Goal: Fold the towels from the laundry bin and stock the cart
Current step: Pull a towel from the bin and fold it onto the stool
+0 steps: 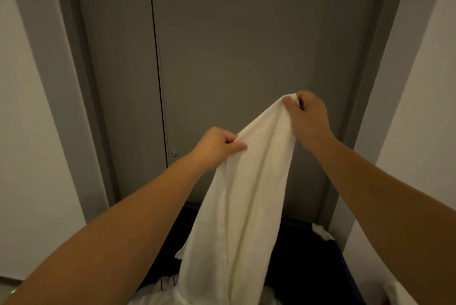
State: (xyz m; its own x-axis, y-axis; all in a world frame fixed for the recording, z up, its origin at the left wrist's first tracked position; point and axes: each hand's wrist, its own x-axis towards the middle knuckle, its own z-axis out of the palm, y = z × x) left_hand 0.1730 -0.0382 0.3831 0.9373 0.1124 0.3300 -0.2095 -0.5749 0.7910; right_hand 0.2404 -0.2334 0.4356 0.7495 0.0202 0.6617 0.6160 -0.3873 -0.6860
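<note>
A white towel [246,193] hangs bunched in front of me, its lower end trailing down into the dark blue laundry bin [318,267]. My right hand [308,117] pinches the towel's top corner, raised highest. Lower and to the left, my left hand [217,144] grips the towel's edge. More white linen [153,294] lies in the bin below. The cart is not in view.
A grey double door [234,45] stands right behind the bin, framed by white walls [24,156] on both sides. A small white cloth [320,231] lies over the bin's far right rim.
</note>
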